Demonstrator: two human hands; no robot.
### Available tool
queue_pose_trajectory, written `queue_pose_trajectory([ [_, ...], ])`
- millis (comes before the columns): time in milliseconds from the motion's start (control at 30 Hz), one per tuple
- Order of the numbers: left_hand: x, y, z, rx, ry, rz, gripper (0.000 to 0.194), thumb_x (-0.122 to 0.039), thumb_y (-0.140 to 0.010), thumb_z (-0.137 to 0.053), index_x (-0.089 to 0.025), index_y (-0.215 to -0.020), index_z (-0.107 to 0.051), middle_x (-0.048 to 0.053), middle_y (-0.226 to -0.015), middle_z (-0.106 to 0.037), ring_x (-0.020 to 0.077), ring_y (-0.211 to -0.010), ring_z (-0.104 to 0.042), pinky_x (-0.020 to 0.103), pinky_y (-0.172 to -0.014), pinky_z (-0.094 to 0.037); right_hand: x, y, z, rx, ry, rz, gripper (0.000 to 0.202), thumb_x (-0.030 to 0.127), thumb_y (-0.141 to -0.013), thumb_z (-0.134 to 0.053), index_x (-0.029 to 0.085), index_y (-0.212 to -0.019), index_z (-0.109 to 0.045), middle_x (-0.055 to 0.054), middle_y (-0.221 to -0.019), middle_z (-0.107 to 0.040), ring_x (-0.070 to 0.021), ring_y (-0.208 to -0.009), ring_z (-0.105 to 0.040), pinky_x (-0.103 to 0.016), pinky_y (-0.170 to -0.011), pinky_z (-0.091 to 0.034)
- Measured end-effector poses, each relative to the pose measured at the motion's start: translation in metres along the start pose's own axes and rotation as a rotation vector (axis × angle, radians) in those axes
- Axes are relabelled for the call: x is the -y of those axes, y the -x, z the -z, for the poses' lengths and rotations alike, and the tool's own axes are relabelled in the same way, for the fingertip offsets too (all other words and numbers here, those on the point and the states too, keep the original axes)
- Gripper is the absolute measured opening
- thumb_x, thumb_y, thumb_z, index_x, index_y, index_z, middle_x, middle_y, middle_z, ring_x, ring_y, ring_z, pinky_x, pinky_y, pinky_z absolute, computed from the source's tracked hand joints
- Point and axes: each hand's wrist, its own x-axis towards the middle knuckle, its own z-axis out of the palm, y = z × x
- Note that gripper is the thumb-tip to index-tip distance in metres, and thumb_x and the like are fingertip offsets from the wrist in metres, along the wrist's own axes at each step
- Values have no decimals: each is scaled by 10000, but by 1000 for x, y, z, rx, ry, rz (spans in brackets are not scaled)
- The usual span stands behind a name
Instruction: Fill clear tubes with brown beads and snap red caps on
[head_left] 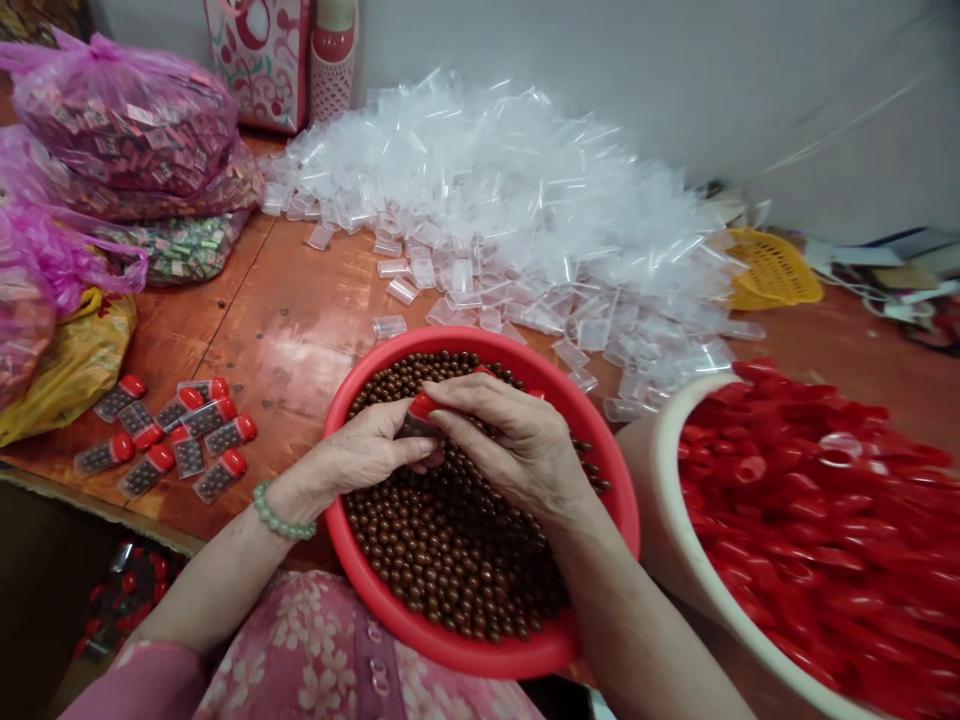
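My left hand (371,447) is closed round a small clear plastic box (414,426) with dark contents, most of it hidden by the fingers. At its top sits a red cap (424,405), pinched by the thumb and fingers of my right hand (517,440). Whether the cap is fully seated cannot be made out. Both hands are above a red basin (480,660) holding many shiny brown beads (442,570). A bit of red shows in the basin behind my right hand.
Several filled, red-capped boxes (202,418) lie on the wooden table (292,350) at left, near tied plastic bags (120,120). Clear empty boxes (510,190) are heaped at the back. A white tub (667,440) of red caps (817,540) stands right, a yellow basket (776,270) behind.
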Motion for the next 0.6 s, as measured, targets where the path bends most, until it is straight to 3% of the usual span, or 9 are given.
queue_pose_trajectory([
  [100, 1, 1, 2, 14, 10, 5, 237, -318, -723, -726, -137, -847, -636, 13, -744, -598, 125, -696, -535, 257, -671, -431, 1, 0, 3, 96, 62, 53, 293, 254, -902, -594, 223, -1191, -625, -101, -1070, -689, -215, -977, -672, -380, -848, -570],
  [267, 3, 0, 5, 22, 95, -31, 298, -371, -708, -748, -118, -848, -673, 28, -794, -625, 142, -753, -553, 285, -773, -434, 3, 4, -6, 209, 227, 92, 734, 447, -771, -733, 152, -1364, -416, -203, -1218, -591, -317, -1128, -591, -495, -918, -537],
  [400, 4, -1, 4, 1, 220, -35, 400, -387, -618, -830, -112, -877, -695, 40, -826, -656, 165, -828, -584, 311, -858, -437, 0, 8, -20, 127, 384, 138, 727, 354, -796, -683, 114, -1391, -341, -224, -1183, -578, -339, -1074, -590, -517, -866, -541],
  [600, 2, 1, 4, 46, 243, -29, 394, -413, -596, -850, -111, -797, -697, 39, -769, -645, 144, -765, -563, 289, -798, -442, -2, 8, -26, -6, 482, 268, 680, 291, -765, -598, 152, -1383, -349, -163, -1082, -634, -318, -949, -626, -484, -789, -524],
])
